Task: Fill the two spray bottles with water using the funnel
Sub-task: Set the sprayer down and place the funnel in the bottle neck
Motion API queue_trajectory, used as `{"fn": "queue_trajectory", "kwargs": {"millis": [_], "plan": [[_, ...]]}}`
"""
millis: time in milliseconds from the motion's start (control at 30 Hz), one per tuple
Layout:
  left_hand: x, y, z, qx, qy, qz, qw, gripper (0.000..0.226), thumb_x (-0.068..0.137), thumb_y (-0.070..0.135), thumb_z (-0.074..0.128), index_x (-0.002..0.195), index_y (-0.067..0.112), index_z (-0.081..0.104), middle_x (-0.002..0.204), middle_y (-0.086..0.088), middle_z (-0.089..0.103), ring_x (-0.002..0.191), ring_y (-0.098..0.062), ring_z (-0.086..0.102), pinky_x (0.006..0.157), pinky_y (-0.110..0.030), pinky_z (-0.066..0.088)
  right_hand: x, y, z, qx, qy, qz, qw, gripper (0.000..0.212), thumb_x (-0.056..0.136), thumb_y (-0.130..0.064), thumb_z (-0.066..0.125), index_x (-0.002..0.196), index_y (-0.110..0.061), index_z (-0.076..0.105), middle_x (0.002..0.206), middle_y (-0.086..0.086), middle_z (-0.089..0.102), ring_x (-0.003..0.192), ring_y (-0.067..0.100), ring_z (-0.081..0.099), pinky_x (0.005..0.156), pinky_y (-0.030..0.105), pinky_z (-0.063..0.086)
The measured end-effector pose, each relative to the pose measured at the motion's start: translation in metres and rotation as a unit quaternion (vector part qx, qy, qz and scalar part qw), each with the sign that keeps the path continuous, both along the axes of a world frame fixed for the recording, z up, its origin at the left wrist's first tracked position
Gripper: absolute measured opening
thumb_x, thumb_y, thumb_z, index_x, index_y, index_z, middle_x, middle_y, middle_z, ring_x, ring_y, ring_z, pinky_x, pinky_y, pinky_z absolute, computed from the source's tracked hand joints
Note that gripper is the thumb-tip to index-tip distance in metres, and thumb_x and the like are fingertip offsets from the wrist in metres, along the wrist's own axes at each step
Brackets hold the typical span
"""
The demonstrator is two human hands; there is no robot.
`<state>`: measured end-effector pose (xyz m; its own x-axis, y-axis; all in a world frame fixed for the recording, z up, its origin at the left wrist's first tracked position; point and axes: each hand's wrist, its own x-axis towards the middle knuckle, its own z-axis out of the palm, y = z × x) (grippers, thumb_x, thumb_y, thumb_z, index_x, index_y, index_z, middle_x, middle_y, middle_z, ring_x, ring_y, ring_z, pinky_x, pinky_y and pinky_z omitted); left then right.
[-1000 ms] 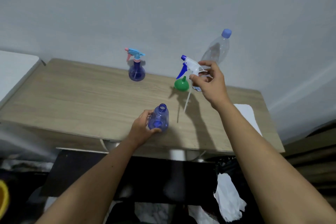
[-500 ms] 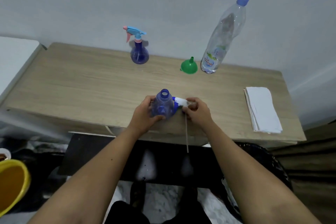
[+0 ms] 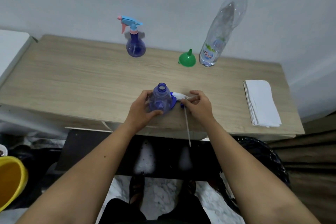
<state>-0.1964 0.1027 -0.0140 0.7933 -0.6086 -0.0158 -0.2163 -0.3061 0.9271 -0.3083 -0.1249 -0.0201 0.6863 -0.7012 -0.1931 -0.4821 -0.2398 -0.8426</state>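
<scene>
An open blue spray bottle [image 3: 160, 98] stands near the table's front edge, gripped by my left hand [image 3: 141, 110]. Its white and blue spray head [image 3: 177, 97] lies on the table just right of it, under the fingers of my right hand [image 3: 199, 107]; its thin dip tube [image 3: 187, 127] sticks out past the table edge. A second blue spray bottle [image 3: 135, 45] with a light blue and pink trigger stands at the back. A green funnel [image 3: 187, 58] rests upside down beside a tall clear water bottle [image 3: 221, 29] with a blue cap.
The wooden table [image 3: 81, 78] stands against a white wall. A stack of white napkins [image 3: 260, 102] lies at the right end. A yellow bucket [image 3: 11, 180] sits on the floor at lower left, and a black bag [image 3: 261, 152] is under the right side.
My right hand brought the spray head down from the air and laid it on the table beside the open bottle. My left hand has stayed on the bottle.
</scene>
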Motion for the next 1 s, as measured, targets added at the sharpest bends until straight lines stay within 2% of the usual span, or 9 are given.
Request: {"fn": "queue_trajectory", "kwargs": {"millis": [100, 200, 267, 400, 600, 733, 867, 1000], "plan": [[0.0, -0.001, 0.001, 0.01, 0.008, 0.004, 1.0, 0.069, 0.073, 0.009, 0.095, 0.127, 0.027, 0.055, 0.126, 0.008, 0.069, 0.118, -0.012, 0.068, 0.105, -0.037, 0.056, 0.012, -0.012, 0.01, 0.006, -0.019, -0.011, 1.0, 0.051, 0.079, -0.027, 0.093, 0.122, -0.018, 0.066, 0.107, 0.004, 0.069, 0.077, 0.008, 0.061, 0.074, 0.017, 0.054], [0.0, -0.002, -0.001, 0.015, 0.022, 0.016, 1.0, 0.07, 0.072, 0.006, 0.095, 0.125, 0.028, 0.056, 0.127, 0.006, 0.07, 0.119, -0.012, 0.068, 0.107, -0.04, 0.055, 0.034, -0.031, 0.018, 0.004, -0.053, -0.027, 0.998, 0.05, 0.077, -0.028, 0.093, 0.117, -0.026, 0.063, 0.117, 0.006, 0.07, 0.085, 0.009, 0.064, 0.088, 0.031, 0.061], [-0.001, -0.003, -0.002, 0.015, 0.029, 0.027, 0.999, 0.07, 0.071, 0.005, 0.096, 0.122, 0.033, 0.056, 0.126, 0.007, 0.07, 0.12, -0.011, 0.067, 0.108, -0.038, 0.055, 0.05, -0.042, 0.025, -0.003, -0.062, -0.029, 0.998, 0.053, 0.077, -0.031, 0.093, 0.121, -0.026, 0.063, 0.12, 0.0, 0.069, 0.098, 0.009, 0.066, 0.094, 0.033, 0.059], [0.001, -0.003, -0.002, 0.017, 0.039, 0.021, 0.999, 0.068, 0.073, 0.007, 0.095, 0.121, 0.037, 0.056, 0.126, 0.013, 0.07, 0.122, -0.007, 0.066, 0.108, -0.03, 0.053, 0.082, -0.063, 0.03, -0.012, -0.085, -0.025, 0.996, 0.062, 0.08, -0.03, 0.09, 0.134, -0.017, 0.06, 0.131, -0.001, 0.065, 0.112, 0.011, 0.064, 0.096, 0.029, 0.054], [0.002, -0.002, -0.002, 0.031, 0.043, 0.018, 0.998, 0.07, 0.074, 0.013, 0.096, 0.129, 0.027, 0.054, 0.128, 0.018, 0.068, 0.121, 0.006, 0.062, 0.101, -0.012, 0.048, 0.126, -0.076, 0.013, -0.06, -0.099, -0.037, 0.993, 0.066, 0.074, -0.034, 0.087, 0.131, -0.017, 0.059, 0.127, 0.002, 0.065, 0.115, 0.018, 0.064, 0.102, 0.041, 0.055], [0.008, -0.001, -0.004, 0.046, 0.034, 0.007, 0.998, 0.07, 0.074, 0.018, 0.096, 0.129, 0.022, 0.054, 0.122, 0.022, 0.07, 0.117, 0.005, 0.065, 0.099, -0.014, 0.05, 0.145, -0.08, -0.011, -0.092, -0.097, -0.045, 0.99, 0.076, 0.073, -0.035, 0.085, 0.14, -0.017, 0.055, 0.135, 0.003, 0.062, 0.122, 0.024, 0.062, 0.106, 0.048, 0.052], [0.006, 0.0, -0.001, 0.051, 0.023, 0.005, 0.998, 0.071, 0.075, 0.028, 0.095, 0.131, 0.021, 0.053, 0.122, 0.026, 0.068, 0.117, 0.007, 0.064, 0.1, -0.012, 0.048, 0.151, -0.081, -0.017, -0.126, -0.076, -0.038, 0.988, 0.076, 0.079, -0.024, 0.086, 0.146, -0.009, 0.053, 0.142, 0.009, 0.059, 0.131, 0.028, 0.055, 0.114, 0.045, 0.044], [0.004, -0.001, 0.0, 0.054, 0.034, 0.015, 0.998, 0.069, 0.076, 0.014, 0.094, 0.131, 0.014, 0.053, 0.119, 0.024, 0.07, 0.114, 0.008, 0.065, 0.092, -0.011, 0.051, 0.154, -0.085, -0.021, -0.152, -0.058, -0.024, 0.986, 0.077, 0.079, -0.025, 0.088, 0.145, -0.003, 0.055, 0.14, 0.013, 0.055, 0.132, 0.029, 0.051, 0.115, 0.038, 0.04]]}}
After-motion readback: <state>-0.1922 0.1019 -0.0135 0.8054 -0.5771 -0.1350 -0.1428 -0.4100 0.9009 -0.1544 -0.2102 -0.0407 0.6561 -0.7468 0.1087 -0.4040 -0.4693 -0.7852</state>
